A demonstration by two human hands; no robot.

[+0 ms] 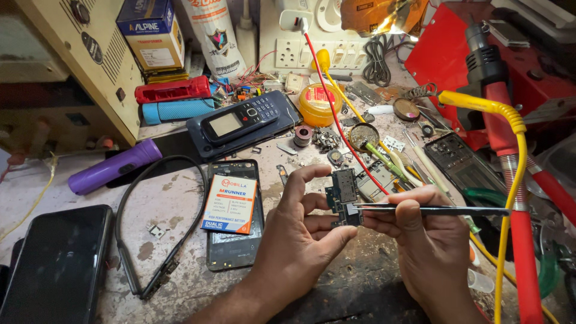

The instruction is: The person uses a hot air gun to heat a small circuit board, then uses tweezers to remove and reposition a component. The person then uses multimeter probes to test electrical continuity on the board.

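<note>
Over the near middle of the bench (180,276), the left hand (300,240) pinches a small dark circuit board (343,198) between thumb and fingers, holding it upright and clear of the worn surface. The right hand (429,240) is closed around a pair of metal tweezers (432,210), gripped between thumb and forefinger — the tips lie flat across and touch the lower part of the board. Just left of the left hand, a phone shell (234,252) lies open with a white, orange and blue battery (229,204) in it. A black neckband cable (150,240) loops beside it, and a dark smartphone (57,264) rests face up at the near left corner. Further back a purple torch (114,167) lies on its side, and a black keypad phone (240,119) sits on a larger dark phone (282,123). Behind the hands, towards the far edge, stand a round yellow tin (320,103) and a small coil of wire (302,134), amid scattered small parts. A red lead (330,108) and a yellow lead (513,180) run from the back wall — the yellow one drops past the right hand along the bench's right side, beside a red-handled tool (510,162).
</note>
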